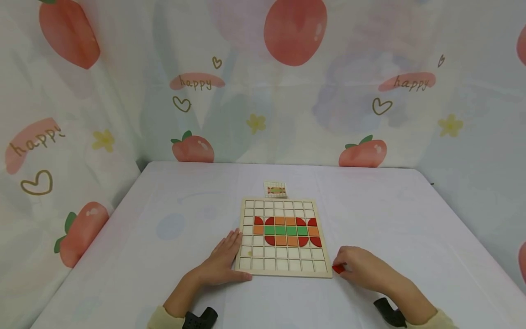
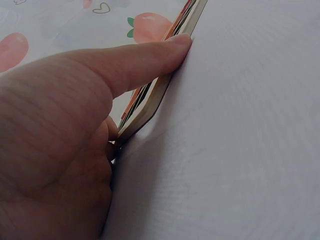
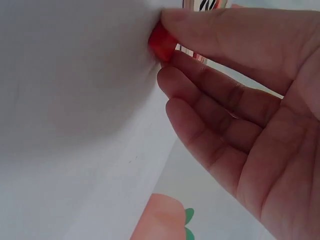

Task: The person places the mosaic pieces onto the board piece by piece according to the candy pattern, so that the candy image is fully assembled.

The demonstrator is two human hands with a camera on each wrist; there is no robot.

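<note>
A wooden grid board (image 1: 283, 265) lies flat on the white table, with red, orange and green tiles (image 1: 285, 230) set in three of its rows. My left hand (image 1: 222, 260) rests at the board's left side, fingers extended along the edge and thumb at the near corner. In the left wrist view the thumb (image 2: 145, 65) lies against the board's edge (image 2: 155, 95). Just off the board's near right corner, my right hand (image 1: 365, 267) pinches a red tile (image 3: 163, 42) between thumb and fingertips, close to the tabletop.
Behind the board lies a small pattern card (image 1: 275, 189) with a coloured design. The white tabletop (image 1: 185, 201) spreads around the board. Printed curtains (image 1: 279, 114) stand behind and at both sides. Black wrist devices (image 1: 201, 318) show near both sleeves.
</note>
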